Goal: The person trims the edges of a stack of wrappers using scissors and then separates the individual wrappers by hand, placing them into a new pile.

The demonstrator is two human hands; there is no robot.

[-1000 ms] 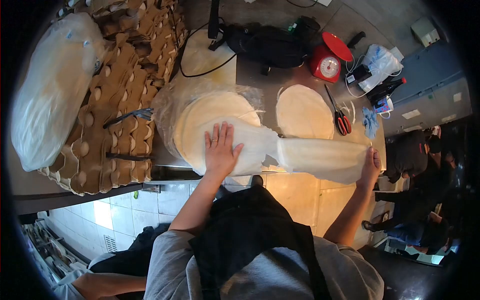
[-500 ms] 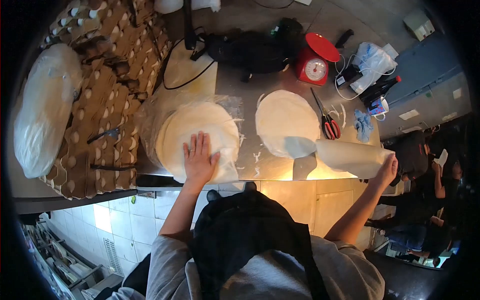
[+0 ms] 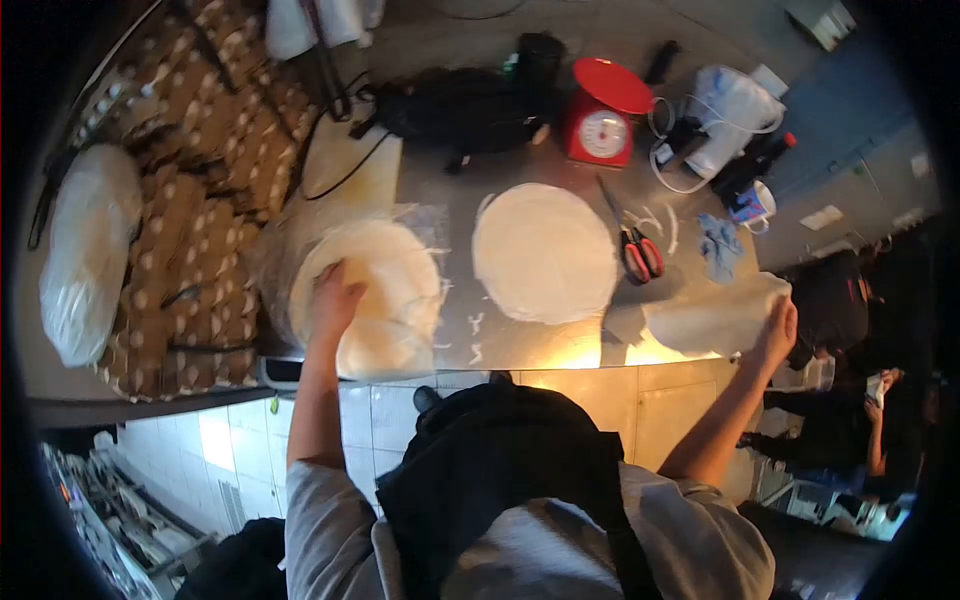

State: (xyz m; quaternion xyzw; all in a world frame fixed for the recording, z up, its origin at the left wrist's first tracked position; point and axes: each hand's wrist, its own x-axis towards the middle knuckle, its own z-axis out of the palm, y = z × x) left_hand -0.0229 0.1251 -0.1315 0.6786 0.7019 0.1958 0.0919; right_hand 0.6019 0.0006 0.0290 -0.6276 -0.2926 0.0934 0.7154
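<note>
The right hand [image 3: 776, 330] pinches a thin, pale, limp sheet [image 3: 700, 315] between closed fingers, the sheet trailing left of them over the shiny table [image 3: 510, 348]; the left hand's [image 3: 335, 298] curl on a creamy round stack [image 3: 400, 275], gripping what I can't tell. Beyond the fingers stands a red scale [image 3: 603, 145].

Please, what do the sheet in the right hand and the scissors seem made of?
The sheet: perhaps matte dough, as it looks pale, thin, limp. The scissors: slim, tapering blades suggest metal, black-and-red colouring suggests plastic handles; finish unclear.
</note>
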